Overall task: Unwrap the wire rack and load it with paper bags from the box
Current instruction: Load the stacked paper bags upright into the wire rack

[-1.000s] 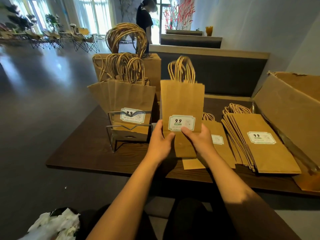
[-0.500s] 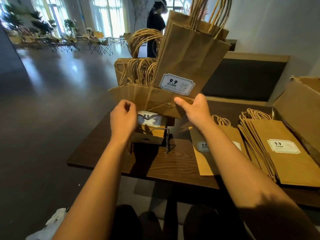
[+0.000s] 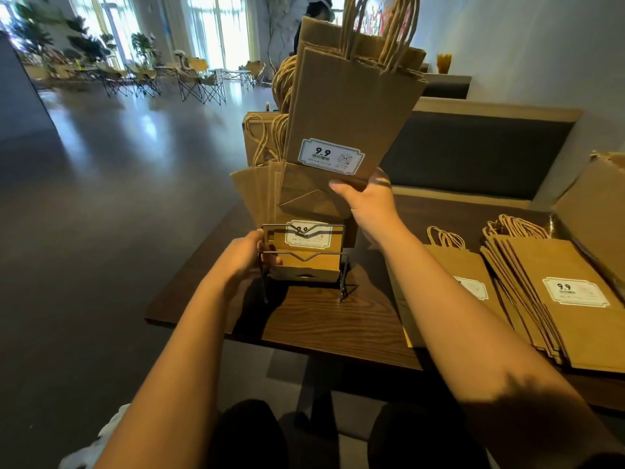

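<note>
At a dark wooden table, I hold a bundle of kraft paper bags upright above the wire rack, my right hand pinching its lower edge, thumb in front. The open cardboard box sits at the far right, with a stack of flat bags lying near it. The rack, left of centre, already carries standing bags. My left hand grips the rack's left side, fingers curled around the wire.
</note>
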A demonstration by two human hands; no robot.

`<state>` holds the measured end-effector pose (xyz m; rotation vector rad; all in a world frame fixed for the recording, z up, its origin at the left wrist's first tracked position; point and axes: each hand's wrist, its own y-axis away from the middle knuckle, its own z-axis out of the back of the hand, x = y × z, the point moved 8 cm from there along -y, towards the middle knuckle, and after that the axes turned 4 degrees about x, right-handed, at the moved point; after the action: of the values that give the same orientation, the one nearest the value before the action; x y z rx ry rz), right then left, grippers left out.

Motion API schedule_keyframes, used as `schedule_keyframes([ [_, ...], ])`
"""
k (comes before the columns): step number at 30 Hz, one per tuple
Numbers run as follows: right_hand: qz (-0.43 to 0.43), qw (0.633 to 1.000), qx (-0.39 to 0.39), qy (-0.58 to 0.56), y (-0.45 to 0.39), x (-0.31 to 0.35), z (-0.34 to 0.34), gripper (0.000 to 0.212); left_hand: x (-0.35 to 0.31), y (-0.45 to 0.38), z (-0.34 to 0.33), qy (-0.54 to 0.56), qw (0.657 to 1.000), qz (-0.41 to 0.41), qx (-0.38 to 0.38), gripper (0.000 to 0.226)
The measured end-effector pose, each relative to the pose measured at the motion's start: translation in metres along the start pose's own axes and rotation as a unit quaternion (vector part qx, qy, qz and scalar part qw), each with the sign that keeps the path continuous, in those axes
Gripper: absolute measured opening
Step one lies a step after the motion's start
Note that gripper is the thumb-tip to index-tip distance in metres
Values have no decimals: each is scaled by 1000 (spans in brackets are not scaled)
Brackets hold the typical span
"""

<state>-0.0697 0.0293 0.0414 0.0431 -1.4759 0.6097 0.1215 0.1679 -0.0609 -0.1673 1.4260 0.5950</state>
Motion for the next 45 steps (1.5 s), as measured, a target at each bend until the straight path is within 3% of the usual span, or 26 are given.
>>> schedule_keyframes([
  [3,5,1000,-4,-3,-1,2,-2,35,-3,0,5,44,998,-18,-30,31],
  [8,17,1000,0,-9,-3,2,-8,39,8,2,-6,-22,998,27,57,51],
  [11,15,1000,-11,-9,-5,1,-7,40,12,1,-12,-17,995,34,87,50],
  [17,18,1000,-9,-20,-6,-2,-6,44,10,-1,1,-3,999,-8,39,46],
  [21,14,999,-12,-29,-7,-2,-5,40,24,-3,-11,-24,990,21,137,59],
  [24,14,1000,-14,-17,-9,-3,-5,39,22,-3,-18,21,987,-8,160,53],
  [29,3,999,0,-35,-9,-8,-6,32,19,-7,-18,100,982,-64,145,45],
  [34,-6,999,-24,-47,-10,-15,1,38,18,-7,-22,116,982,-99,108,14],
  [38,-7,999,-37,-25,-11,-23,5,48,9,-5,-16,121,979,-151,64,23],
  [45,-40,999,-9,-15,-13,-44,3,31,3,-6,-19,89,981,-141,101,23],
])
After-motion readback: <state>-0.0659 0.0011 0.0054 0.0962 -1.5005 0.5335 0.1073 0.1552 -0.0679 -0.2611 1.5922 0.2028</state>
